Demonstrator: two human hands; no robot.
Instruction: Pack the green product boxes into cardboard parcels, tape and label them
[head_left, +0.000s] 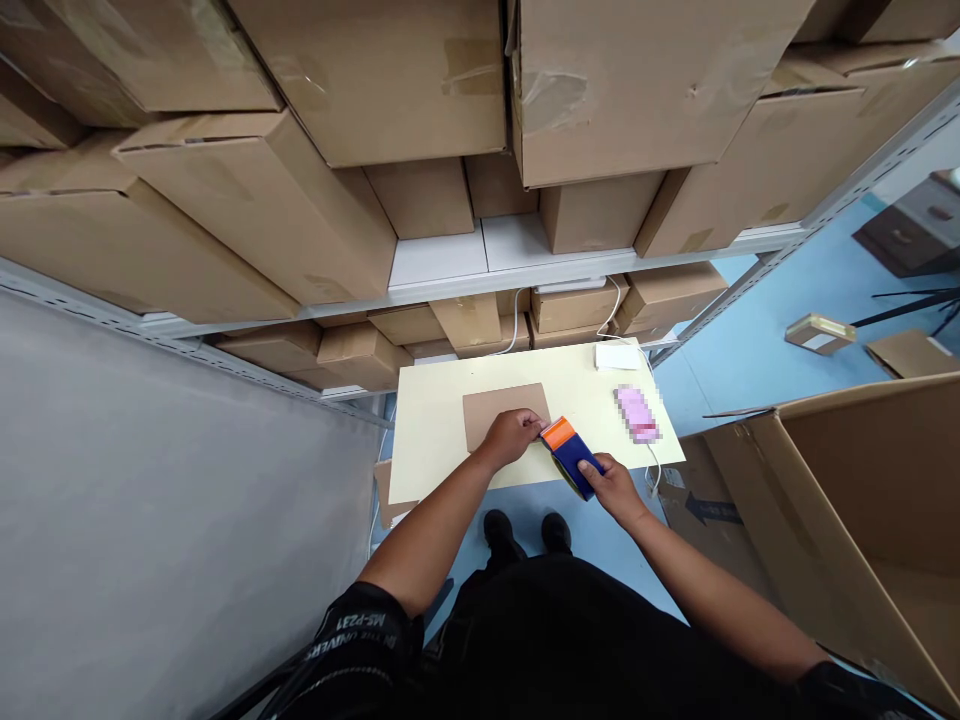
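Both my hands hold a small blue box with an orange end (570,450) over the front edge of a pale yellow table (435,440). My left hand (511,435) is closed in a pinch at the box's orange end. My right hand (609,484) grips the blue end from the near side. Under my left hand a flat brown cardboard sheet (491,410) lies on the table.
A pink blurred object (637,414) and a white adapter (616,356) with cables lie on the table's right. Shelves stacked with cardboard boxes (315,200) stand behind. A large open carton (862,500) stands at right, a grey wall (150,520) at left.
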